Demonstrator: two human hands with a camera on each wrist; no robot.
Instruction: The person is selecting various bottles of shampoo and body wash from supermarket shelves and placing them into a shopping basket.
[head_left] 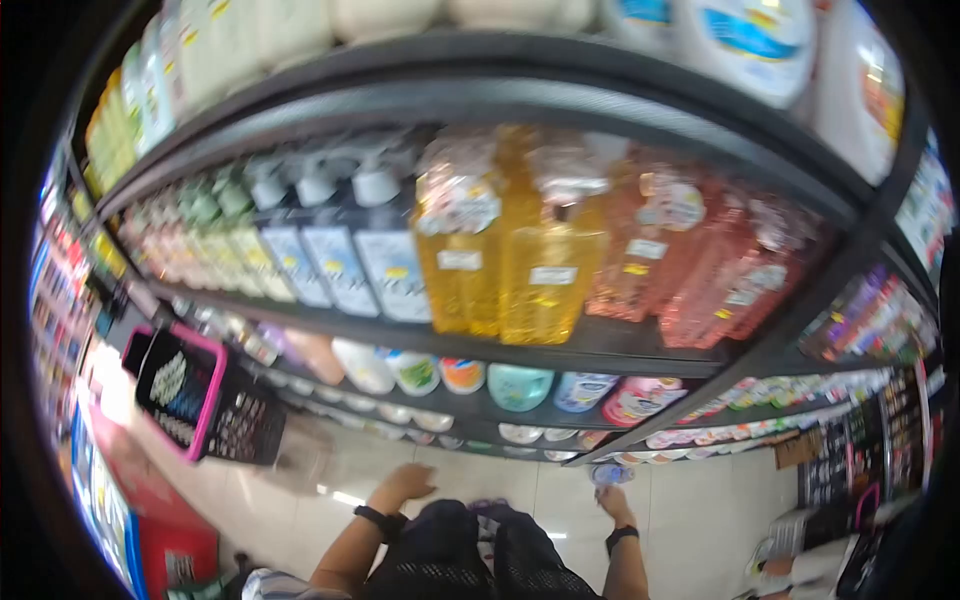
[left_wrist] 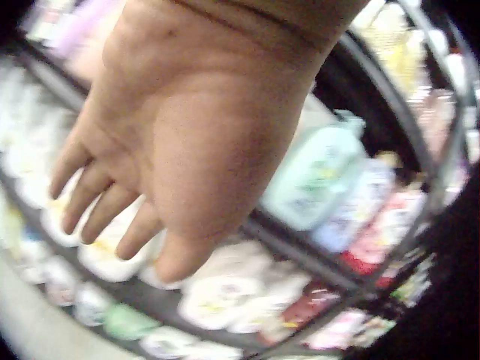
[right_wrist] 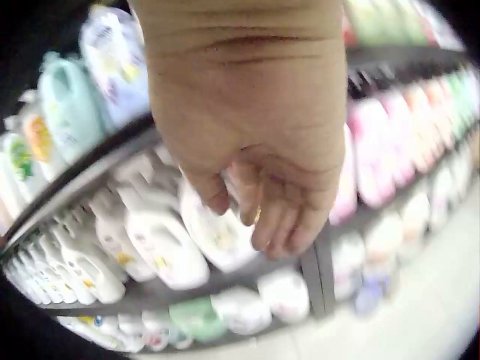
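Shop aisle, shelves [head_left: 560, 352] packed with bottles. Low centre of frame: left hand [head_left: 410, 482] relaxed, fingers straight, empty. Beside it, right hand [head_left: 611, 498] loosely curled, holding nothing, near white bottles [right_wrist: 161, 240] on a low shelf. Nothing picked yet. Pink basket [head_left: 205, 400] at left.

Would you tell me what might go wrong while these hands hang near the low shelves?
The open left hand hovers close to packed white plastic bottles; a brush might topple some. The loosely curled right hand is near white pump bottles; a hasty grip could slip. The pink-rimmed black basket sits nearby; a sidestep might hit it.
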